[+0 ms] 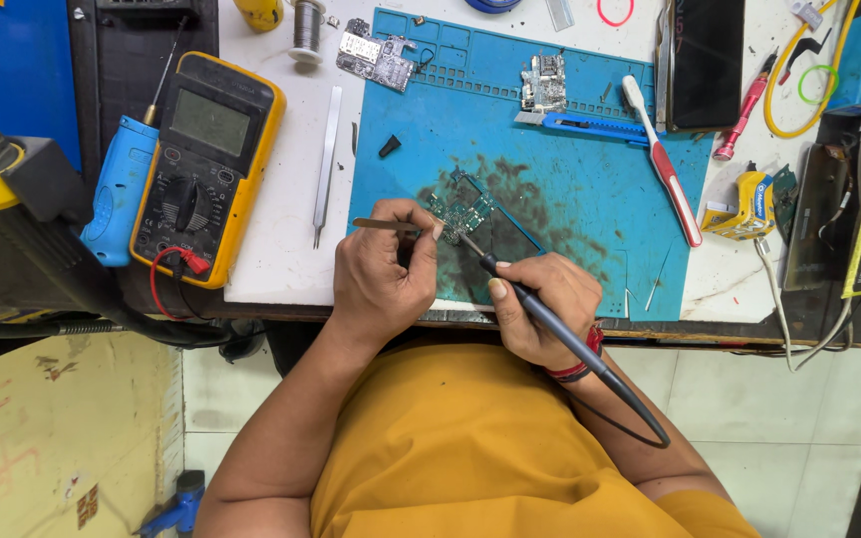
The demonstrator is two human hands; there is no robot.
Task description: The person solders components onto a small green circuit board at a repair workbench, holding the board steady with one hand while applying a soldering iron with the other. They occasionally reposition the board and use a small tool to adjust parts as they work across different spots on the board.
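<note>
Left hand (383,274): fingers closed on tweezers (383,225), whose tip reaches the circuit board (460,211).
Right hand (540,304): closed like a pen grip around the soldering iron (550,319) (tip on the board).
Circuit board: lies on the blue mat (590,199), near its front edge.
Multimeter (206,164): well apart, to the left.

A yellow-cased digital multimeter (206,164) with red and black leads lies at the left of the white surface (281,249), a blue-handled screwdriver (120,184) just beside it. Slim metal tweezers (327,164) lie to its right. On the blue silicone work mat (590,229) rest a blue utility knife (590,127), a white and red toothbrush (663,159) and a small black cap (389,146). A dark phone (705,60) lies beyond the mat.
</note>
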